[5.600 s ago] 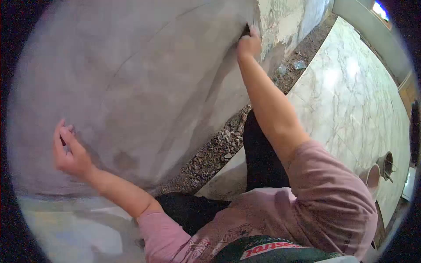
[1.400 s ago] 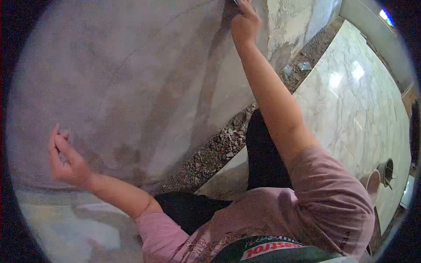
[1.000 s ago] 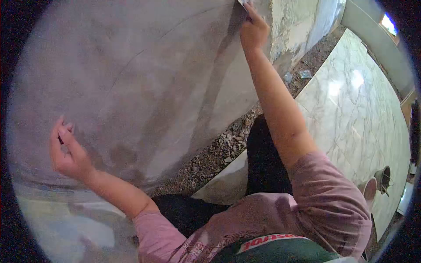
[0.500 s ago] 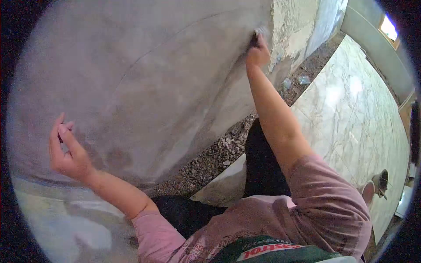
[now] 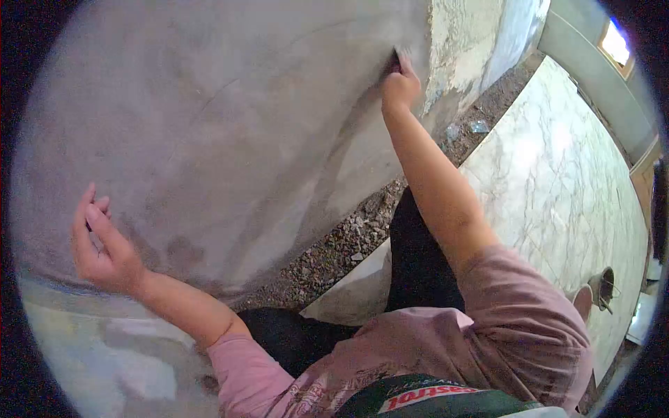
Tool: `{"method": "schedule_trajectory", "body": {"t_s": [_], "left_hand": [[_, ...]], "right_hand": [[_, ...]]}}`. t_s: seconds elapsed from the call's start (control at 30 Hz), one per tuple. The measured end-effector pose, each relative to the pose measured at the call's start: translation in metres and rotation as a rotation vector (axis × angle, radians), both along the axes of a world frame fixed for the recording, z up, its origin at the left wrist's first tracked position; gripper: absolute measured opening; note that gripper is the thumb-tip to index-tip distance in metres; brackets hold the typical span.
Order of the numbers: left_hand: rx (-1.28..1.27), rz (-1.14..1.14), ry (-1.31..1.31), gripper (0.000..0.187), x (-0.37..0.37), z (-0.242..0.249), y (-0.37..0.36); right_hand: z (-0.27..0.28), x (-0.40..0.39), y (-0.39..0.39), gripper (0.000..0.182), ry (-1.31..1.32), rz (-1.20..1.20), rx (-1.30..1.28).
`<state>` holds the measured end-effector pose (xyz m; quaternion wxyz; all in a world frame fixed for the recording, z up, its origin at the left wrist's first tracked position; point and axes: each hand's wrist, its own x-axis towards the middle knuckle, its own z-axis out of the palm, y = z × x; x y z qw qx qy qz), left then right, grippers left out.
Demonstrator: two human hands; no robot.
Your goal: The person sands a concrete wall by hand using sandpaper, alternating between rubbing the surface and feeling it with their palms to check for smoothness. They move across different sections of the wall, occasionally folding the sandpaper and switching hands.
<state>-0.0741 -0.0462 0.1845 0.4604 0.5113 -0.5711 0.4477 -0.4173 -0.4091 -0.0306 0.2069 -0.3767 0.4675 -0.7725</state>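
Note:
A grey plastered wall (image 5: 230,132) fills the upper left of the head view, with damp darker patches and a faint curved line on it. My right hand (image 5: 402,85) is stretched out to the wall near its rough corner. It is closed round a dark, flat tool (image 5: 396,64), seen almost edge-on and right at the plaster surface. On the far left, my left hand (image 5: 108,247) is raised close to the wall, thumb and bent fingers brought together. A small dark patch shows between them; I cannot tell what it is.
Beyond the corner runs a strip of rough cream plaster (image 5: 446,49). Gravel (image 5: 341,244) lies along the wall's foot, with clear scraps (image 5: 479,127) farther on. Marbled floor tiles (image 5: 543,181) spread to the right, where a small bucket (image 5: 606,287) stands behind my right shoulder.
My right hand has moved slightly left and down along the wall with the dark flat tool. The curved line on the plaster looks fainter. My left hand has shifted a little left.

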Motion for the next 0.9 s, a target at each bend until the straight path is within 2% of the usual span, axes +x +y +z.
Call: {"method": "schedule_trajectory", "body": {"t_s": [0.03,0.07,0.17,0.2,0.23,0.27,0.3,0.33,0.37,0.43,0.57,0.63,0.67,0.7,0.77,0.8,0.9], "left_hand": [[-0.008,0.005,0.004,0.026,0.0,0.0,-0.001],[0.005,-0.003,-0.003,0.026,0.0,0.0,-0.001],[0.032,0.005,-0.009,0.026,0.003,-0.001,-0.004],[0.039,0.015,-0.006,0.026,0.002,0.0,-0.005],[0.041,0.01,-0.009,0.026,0.0,0.0,-0.005],[0.021,0.0,-0.009,0.026,-0.004,0.0,-0.006],[0.004,-0.008,-0.009,0.027,-0.005,0.0,-0.006],[0.004,-0.009,-0.012,0.027,-0.004,0.0,-0.004],[0.004,-0.036,-0.015,0.026,-0.002,0.0,-0.003],[0.003,-0.05,-0.007,0.026,-0.001,-0.004,-0.004],[0.053,0.002,0.022,0.026,-0.001,-0.004,-0.011],[0.052,-0.005,0.0,0.026,-0.005,-0.003,-0.012],[0.038,0.005,-0.014,0.026,-0.009,-0.002,-0.01],[0.024,0.016,-0.028,0.026,-0.01,-0.002,-0.009],[0.018,0.0,-0.014,0.026,-0.007,-0.003,-0.007],[0.017,-0.014,0.001,0.026,-0.005,-0.005,-0.007],[0.045,-0.009,-0.011,0.026,-0.004,-0.002,-0.011]], "right_hand": [[0.007,0.003,-0.003,0.051,0.104,0.042,-0.153],[0.022,0.005,0.008,0.054,0.327,-0.008,-0.182],[0.009,0.017,0.006,0.056,0.37,-0.07,-0.306],[-0.01,0.015,-0.002,0.05,0.226,-0.126,-0.238],[-0.024,0.008,-0.013,0.05,0.223,-0.131,-0.235],[-0.033,0.003,-0.018,0.055,0.002,-0.12,-0.07],[-0.017,0.003,0.0,0.061,-0.22,-0.105,0.097],[0.0,-0.004,0.018,0.06,-0.183,0.022,0.267],[0.013,-0.001,0.018,0.06,-0.181,0.024,0.262],[0.027,0.006,0.011,0.058,0.318,-0.036,-0.256],[-0.004,0.016,-0.005,0.057,0.407,-0.14,-0.316],[-0.035,0.004,-0.025,0.049,-0.163,-0.078,-0.026],[-0.01,-0.003,0.006,0.052,-0.188,-0.031,0.376],[-0.005,-0.004,0.005,0.052,-0.193,-0.035,0.374],[0.003,0.0,0.0,0.053,0.073,-0.06,-0.071],[0.029,0.004,0.02,0.056,0.087,0.04,-0.238],[0.011,0.01,0.01,0.055,0.11,-0.048,-0.186]]}}
